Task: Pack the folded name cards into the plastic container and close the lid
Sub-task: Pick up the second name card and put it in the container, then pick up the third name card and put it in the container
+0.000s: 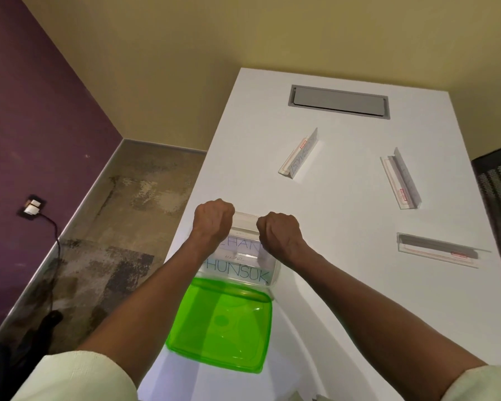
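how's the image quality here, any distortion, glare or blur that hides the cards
Head view: wide-angle bending curves the table edges and stretches the forearms. Lighting is soft and even, shadows faint. The green lid shows mild glare patches. The writing in the plastic container stays legible; the three name cards farther out are sharp enough in outline, their text too small to read.

Open white tabletop ahead; clutter on the right side and at the near edge.

Both curled hands, left hand (213, 218) and right hand (279, 231), crowd the far rim of the clear plastic container (274, 273), and the translucent green lid (223, 325) fills the near edge just behind it. Three clear folded name-card holders stand well apart: one ahead (298, 156), one far right (401, 179), one lying flat at right (440, 250). A grey recessed cable hatch (339, 101) sits flush at the far end. The white table (330, 204) lies bare between them.
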The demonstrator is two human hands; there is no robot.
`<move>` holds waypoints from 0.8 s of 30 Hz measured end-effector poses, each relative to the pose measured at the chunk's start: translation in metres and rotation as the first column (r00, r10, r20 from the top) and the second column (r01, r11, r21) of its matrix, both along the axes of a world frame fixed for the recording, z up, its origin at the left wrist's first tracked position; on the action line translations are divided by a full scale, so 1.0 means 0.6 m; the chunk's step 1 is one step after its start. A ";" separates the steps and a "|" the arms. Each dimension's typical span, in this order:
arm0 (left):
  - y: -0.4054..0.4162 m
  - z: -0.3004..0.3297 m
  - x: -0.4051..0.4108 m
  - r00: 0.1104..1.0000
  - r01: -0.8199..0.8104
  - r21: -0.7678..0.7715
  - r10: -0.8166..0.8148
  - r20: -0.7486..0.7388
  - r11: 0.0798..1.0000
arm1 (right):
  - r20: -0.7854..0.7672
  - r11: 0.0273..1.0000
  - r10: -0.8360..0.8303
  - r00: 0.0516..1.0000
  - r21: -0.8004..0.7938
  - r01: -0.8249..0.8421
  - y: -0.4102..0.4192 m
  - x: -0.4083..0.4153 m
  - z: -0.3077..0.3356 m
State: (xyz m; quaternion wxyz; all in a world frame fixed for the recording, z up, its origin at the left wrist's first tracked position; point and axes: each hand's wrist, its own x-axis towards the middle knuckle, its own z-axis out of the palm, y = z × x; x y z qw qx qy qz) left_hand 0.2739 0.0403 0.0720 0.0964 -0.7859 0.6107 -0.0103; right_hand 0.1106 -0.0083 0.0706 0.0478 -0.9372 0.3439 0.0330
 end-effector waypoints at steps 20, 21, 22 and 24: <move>-0.025 0.059 -0.261 0.894 -0.172 -0.290 0.025 -0.448 0.941 | 0.271 0.953 -0.291 0.918 -0.004 0.304 -0.004 -0.334 0.057; -0.029 0.059 -0.279 0.880 -0.189 -0.280 0.036 -0.474 0.941 | 0.259 0.951 -0.292 0.921 -0.023 0.308 -0.006 -0.353 0.058; -0.034 0.060 -0.296 0.864 -0.208 -0.267 0.048 -0.502 0.941 | 0.260 0.946 -0.296 0.919 -0.054 0.320 -0.010 -0.372 0.057; -0.046 0.062 -0.330 0.824 -0.257 -0.229 0.090 -0.559 0.939 | 0.260 0.933 -0.316 0.912 -0.090 0.349 -0.019 -0.410 0.054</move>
